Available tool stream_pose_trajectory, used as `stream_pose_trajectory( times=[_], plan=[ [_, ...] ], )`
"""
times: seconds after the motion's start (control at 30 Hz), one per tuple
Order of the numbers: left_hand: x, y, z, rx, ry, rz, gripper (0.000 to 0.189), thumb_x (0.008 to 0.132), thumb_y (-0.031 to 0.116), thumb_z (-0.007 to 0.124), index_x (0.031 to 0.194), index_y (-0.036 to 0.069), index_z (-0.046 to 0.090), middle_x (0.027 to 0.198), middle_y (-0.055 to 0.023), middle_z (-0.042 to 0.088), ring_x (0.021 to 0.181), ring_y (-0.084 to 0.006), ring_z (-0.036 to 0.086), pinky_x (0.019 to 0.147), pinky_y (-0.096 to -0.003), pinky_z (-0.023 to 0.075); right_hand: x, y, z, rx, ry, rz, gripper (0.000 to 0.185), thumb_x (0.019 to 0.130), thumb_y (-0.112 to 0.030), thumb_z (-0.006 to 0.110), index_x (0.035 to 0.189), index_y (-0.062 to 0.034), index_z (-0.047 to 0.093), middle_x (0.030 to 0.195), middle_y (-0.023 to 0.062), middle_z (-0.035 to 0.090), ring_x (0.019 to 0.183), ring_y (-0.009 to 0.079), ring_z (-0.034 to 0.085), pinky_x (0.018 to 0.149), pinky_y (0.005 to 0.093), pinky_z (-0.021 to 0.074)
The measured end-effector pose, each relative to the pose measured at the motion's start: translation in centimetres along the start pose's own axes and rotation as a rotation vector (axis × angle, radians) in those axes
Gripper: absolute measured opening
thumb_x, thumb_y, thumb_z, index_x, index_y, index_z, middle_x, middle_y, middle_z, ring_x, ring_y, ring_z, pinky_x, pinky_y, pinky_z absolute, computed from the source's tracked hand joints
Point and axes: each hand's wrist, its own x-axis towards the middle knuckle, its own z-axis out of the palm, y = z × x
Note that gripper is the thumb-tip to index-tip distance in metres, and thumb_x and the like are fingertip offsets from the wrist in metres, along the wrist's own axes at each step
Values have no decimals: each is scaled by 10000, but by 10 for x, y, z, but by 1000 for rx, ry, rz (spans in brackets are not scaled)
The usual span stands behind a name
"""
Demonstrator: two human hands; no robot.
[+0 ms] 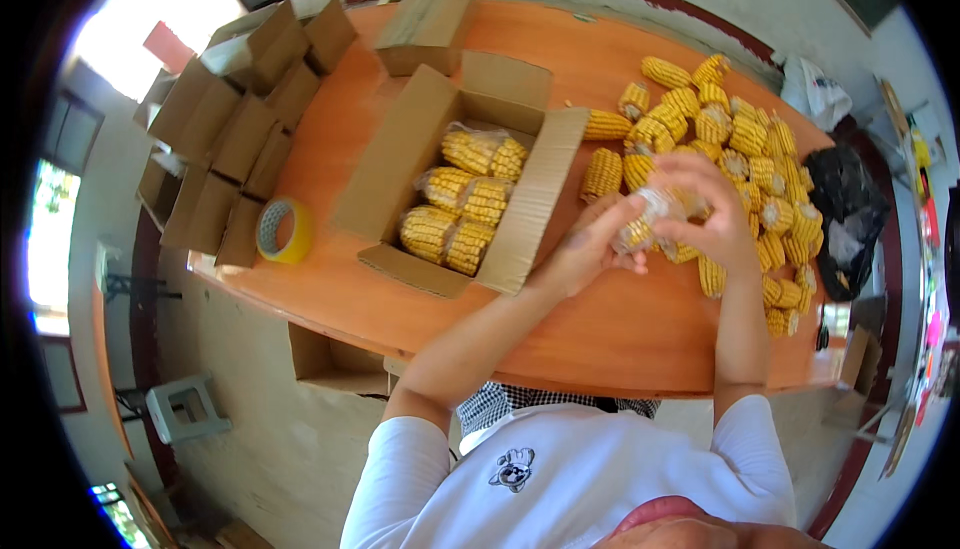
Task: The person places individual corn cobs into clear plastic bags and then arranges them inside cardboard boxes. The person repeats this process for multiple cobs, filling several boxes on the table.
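Observation:
My left hand (604, 238) grips a clear plastic bag with corn in it (637, 232), just right of the open cardboard box. My right hand (705, 200) is at the bag's other end, its fingers curled round the blurred plastic and partly hiding the corn. Behind and to the right of my hands lies a heap of yellow corn cob pieces (748, 135). Inside the open cardboard box (534, 196) rest several bagged corn pieces (466, 196), stacked in a row, with the box flaps spread outward.
Empty open cardboard boxes (247, 133) crowd the table's left end, beside a roll of yellow tape (285, 232). Another cardboard box (431, 24) stands at the back. A black plastic bag (847, 211) lies beyond the corn heap. A grey stool (187, 408) is on the floor at left.

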Motion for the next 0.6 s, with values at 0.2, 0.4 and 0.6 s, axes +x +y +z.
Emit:
stream_pose_trajectory(
  times=[0.2, 0.4, 0.6],
  plan=[
    [2, -1, 0, 27, -32, -8, 426, 961, 476, 544, 1004, 52, 527, 811, -45, 600, 577, -97, 584, 556, -244, 534, 10, -25, -13, -99, -186, 82, 386, 633, -142, 853, 974, -32, 710, 979, 92, 694, 918, 256, 637, 811, 352, 505],
    [-1, 1, 3, 14, -82, -55, 492, 969, 537, 483, 1027, 53, 548, 821, -34, 598, 580, -84, 579, 568, -240, 540, 25, -50, -22, -361, -379, -12, 435, 627, -153, 829, 1016, -27, 682, 985, 103, 682, 920, 276, 629, 818, 366, 503],
    [-4, 6, 6, -207, -117, -80, 611, 959, 640, 378, 1017, 58, 555, 758, -37, 613, 603, -111, 613, 580, -276, 568, 37, -58, -28, -431, -382, 11, 462, 652, -127, 805, 1081, -32, 662, 1004, 108, 674, 933, 283, 631, 840, 367, 504]
  ],
)
